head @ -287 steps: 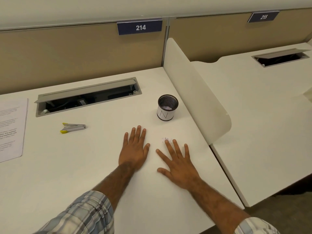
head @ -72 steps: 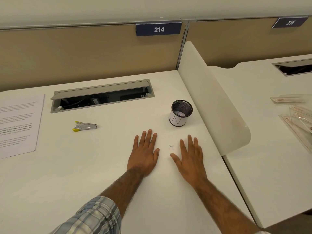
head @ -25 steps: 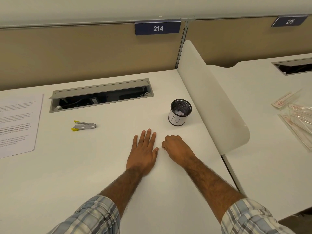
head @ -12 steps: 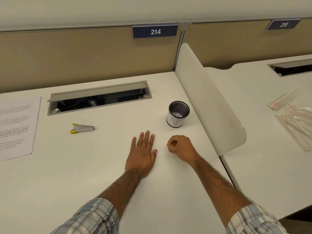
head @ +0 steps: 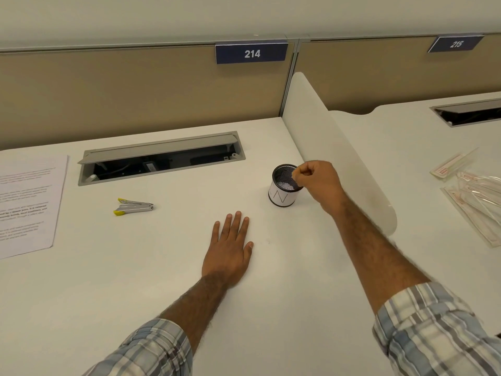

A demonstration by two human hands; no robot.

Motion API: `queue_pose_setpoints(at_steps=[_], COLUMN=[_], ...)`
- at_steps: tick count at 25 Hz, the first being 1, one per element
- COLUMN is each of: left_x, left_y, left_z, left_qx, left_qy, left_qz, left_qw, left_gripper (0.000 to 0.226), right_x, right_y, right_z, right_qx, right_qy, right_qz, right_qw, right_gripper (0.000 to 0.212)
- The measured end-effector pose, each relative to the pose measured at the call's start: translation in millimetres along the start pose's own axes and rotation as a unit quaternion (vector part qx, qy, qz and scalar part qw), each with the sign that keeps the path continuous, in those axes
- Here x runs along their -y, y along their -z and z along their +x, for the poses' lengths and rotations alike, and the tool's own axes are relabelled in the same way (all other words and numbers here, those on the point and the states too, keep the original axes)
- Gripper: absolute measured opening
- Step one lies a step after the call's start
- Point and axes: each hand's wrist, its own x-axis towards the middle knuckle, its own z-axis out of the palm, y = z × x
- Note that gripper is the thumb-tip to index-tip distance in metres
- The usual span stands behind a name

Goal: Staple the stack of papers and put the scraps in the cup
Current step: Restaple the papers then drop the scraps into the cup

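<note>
- Far to the left of our left hand (head: 229, 248), the stack of papers (head: 27, 204) lies flat on the desk (head: 122, 280)
- The stapler (head: 133, 206) sits between the papers and that hand, beyond its fingertips
- Our left hand rests palm down, fingers straight, holding nothing
- The cup (head: 282, 195) stands upright beyond it to the right, with white scraps inside
- Our right hand (head: 315, 180) hovers over the cup's right rim, fingers curled, pinching what looks like a tiny pale scrap (head: 294, 174)
- Clear plastic packets (head: 474, 196) lie well to its right
</note>
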Motion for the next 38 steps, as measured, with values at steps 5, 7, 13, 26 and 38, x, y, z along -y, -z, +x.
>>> queue_pose_setpoints(at_steps=[5,7,13,26,38], left_x=[1,1,2,2,1], left_y=[0,-1,-1,-3,-2], left_z=[1,1,1,2,2], left_qx=[-0.001,0.0,0.0,0.002,-0.002], left_qy=[-0.001,-0.001,-0.002,0.0,0.0], left_qz=[0.003,0.006,0.0,0.002,0.003], left_qw=[1.0,1.0,1.0,1.0,1.0], left_gripper=[0.065,0.066,0.066,0.066,0.066], right_x=[9,10,12,14,-29], right_y=[-4,-5,-10,-3,-41], right_z=[29,35,35,26,-75], right_qx=[0.036,0.051,0.06,0.041,0.026], right_qy=[0.095,0.111,0.125,0.03,-0.036], right_qz=[-0.263,-0.326,-0.36,-0.093,0.041], right_qw=[0.959,0.937,0.922,0.994,0.998], right_gripper=[0.016,0.019,0.025,0.031,0.028])
